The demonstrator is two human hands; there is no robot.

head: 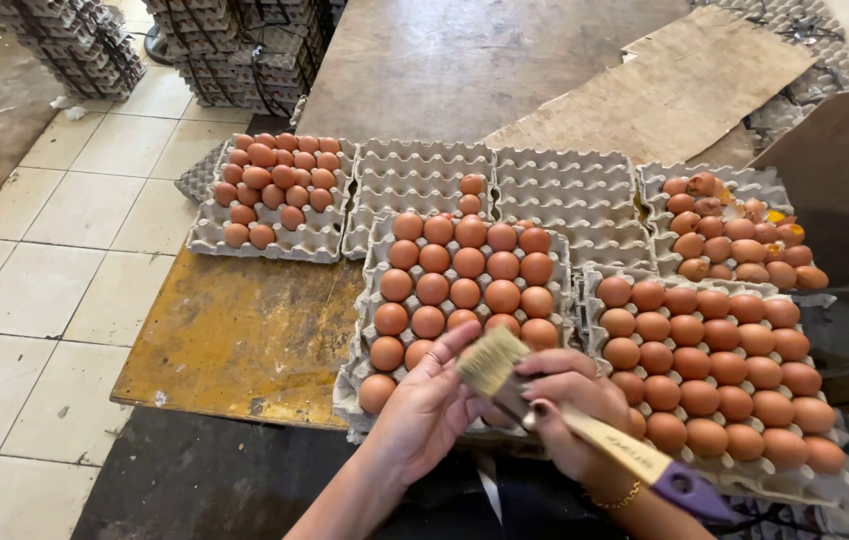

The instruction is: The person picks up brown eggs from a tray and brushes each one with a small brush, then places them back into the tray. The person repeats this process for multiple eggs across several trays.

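My right hand (570, 400) grips a wide paintbrush (625, 450) with a pale wooden handle and a purple end. Its tan bristles (490, 362) point up and left, over the near edge of the centre egg tray (370, 262). My left hand (430, 400) is cupped right beside the bristles, back to the camera, with the index finger lying along them. Whatever is inside its palm is hidden. The centre tray is full of brown eggs (465, 280). Just to the right stands a second full tray (595, 283).
A part-filled tray (207, 235) sits at the far left of the stained wooden table (245, 340). Empty grey trays (565, 190) lie behind. A tray with cracked eggs (757, 184) is at the far right. Tray stacks (235, 50) stand on the tiled floor (35, 290).
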